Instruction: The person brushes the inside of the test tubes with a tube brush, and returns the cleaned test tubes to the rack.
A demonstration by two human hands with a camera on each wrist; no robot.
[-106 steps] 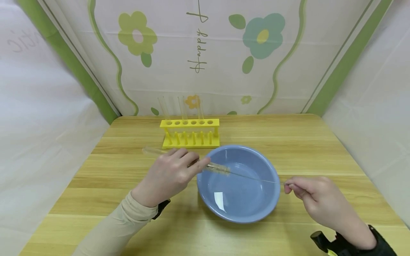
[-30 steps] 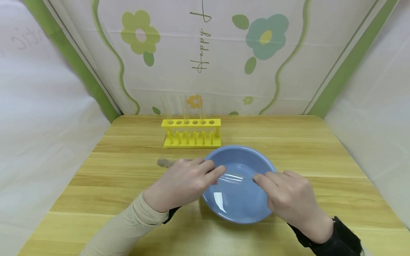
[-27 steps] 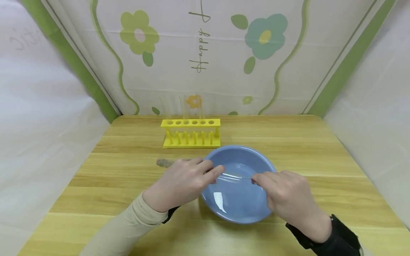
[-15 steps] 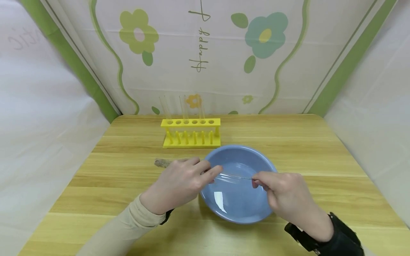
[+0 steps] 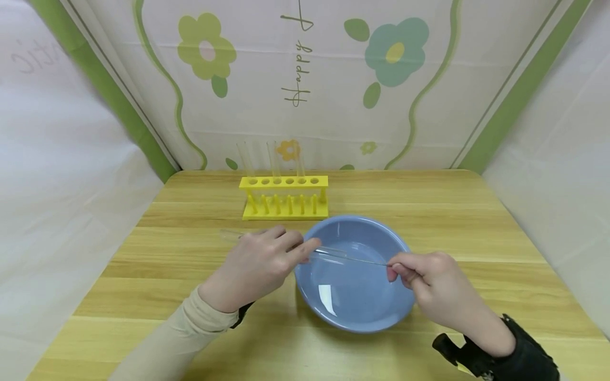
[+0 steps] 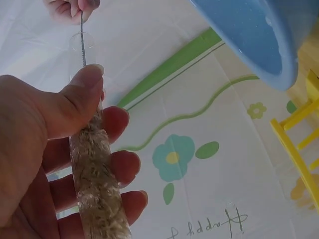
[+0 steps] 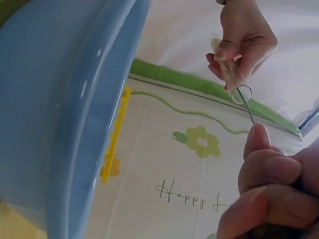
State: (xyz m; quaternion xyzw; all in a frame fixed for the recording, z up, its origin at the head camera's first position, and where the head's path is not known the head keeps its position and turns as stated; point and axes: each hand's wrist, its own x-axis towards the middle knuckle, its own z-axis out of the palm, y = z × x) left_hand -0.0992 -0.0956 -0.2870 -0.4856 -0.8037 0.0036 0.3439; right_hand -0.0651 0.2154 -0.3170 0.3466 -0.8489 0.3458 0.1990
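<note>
My left hand (image 5: pixel 259 270) grips a clear glass test tube (image 5: pixel 335 255), tilted over the left side of a blue basin (image 5: pixel 362 304). Inside the tube sits a test tube brush; its pale bristles (image 6: pixel 99 184) fill the stretch along my left fingers in the left wrist view. From the tube's mouth the twisted wire handle (image 5: pixel 364 261) runs out to my right hand (image 5: pixel 436 288), which pinches it between thumb and forefinger above the basin's right side. The right wrist view shows the round mouth of the tube (image 7: pixel 241 94) with the wire coming through it.
A yellow test tube rack (image 5: pixel 286 183) stands behind the basin, with three upright glass tubes (image 5: pixel 274 161) in it. The basin appears to hold water. A patterned cloth (image 5: pixel 324 132) rises at the wooden table's (image 5: pixel 405 196) back edge, and white sheets flank both sides.
Brush bristles showed at the tube's mouth first, then at its closed end. My right hand has since drawn the wire rightward, bringing the bristles back under my left hand.
</note>
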